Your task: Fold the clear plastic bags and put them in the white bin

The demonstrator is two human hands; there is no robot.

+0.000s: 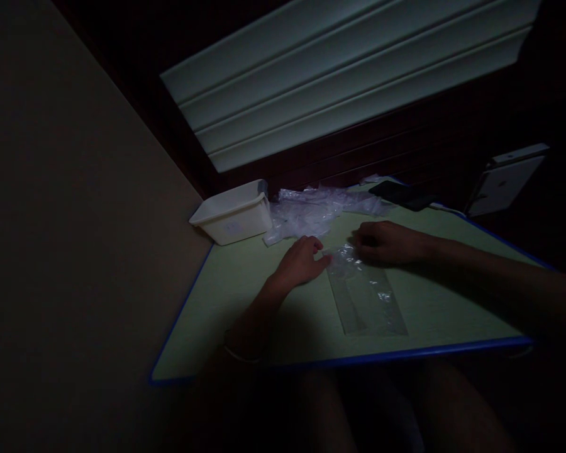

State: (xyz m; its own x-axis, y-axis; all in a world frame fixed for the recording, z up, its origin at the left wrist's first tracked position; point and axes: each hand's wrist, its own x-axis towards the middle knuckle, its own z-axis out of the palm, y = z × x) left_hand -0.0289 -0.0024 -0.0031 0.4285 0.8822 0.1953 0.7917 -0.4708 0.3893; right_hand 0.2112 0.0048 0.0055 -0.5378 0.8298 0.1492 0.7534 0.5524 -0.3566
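Note:
A clear flat plastic bag lies on the pale green table, its far end creased and shiny. At its far left corner is my left hand, with curled fingers and the thumb at the bag's edge; the corner appears lightly gripped between thumb and fingers. My right hand is closed at the far right part of the bag, fingertips drawn together on the film. Its exact hold is partly hidden by the hand and the dim light.
Behind my hands lies a heap of clear plastic bags. A white bin stands at the back left by the wall. A dark flat object rests at the back right, near a white tablet-like device. Blue edging borders the table.

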